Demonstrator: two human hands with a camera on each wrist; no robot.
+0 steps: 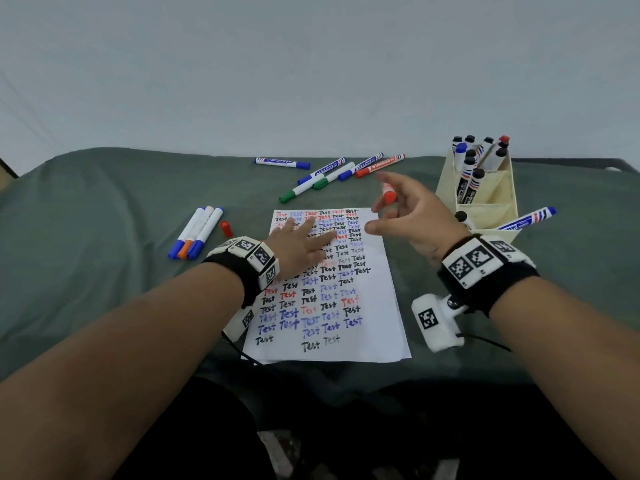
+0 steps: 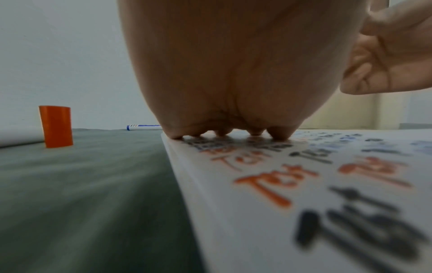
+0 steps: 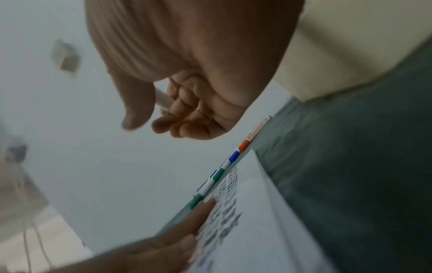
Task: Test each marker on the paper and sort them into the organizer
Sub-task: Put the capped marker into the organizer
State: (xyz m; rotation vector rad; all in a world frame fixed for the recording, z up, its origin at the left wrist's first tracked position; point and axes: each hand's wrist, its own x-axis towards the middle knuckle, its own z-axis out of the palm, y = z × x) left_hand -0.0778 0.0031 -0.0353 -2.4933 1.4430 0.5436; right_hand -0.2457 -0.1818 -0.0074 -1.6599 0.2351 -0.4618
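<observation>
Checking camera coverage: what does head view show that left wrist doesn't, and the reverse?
Head only: the organizer with markers standing in it, the loose markers beyond the paper, three markers at left, and the right hand holding a red marker.
Left wrist only: the left hand's fingers seen from below, tips pressing on the sheet.
Both: the paper, the left hand on it, the loose red cap.

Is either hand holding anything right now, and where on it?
The right hand holds a red-capped marker by its barrel. The left hand holds nothing, lying flat on the paper.
</observation>
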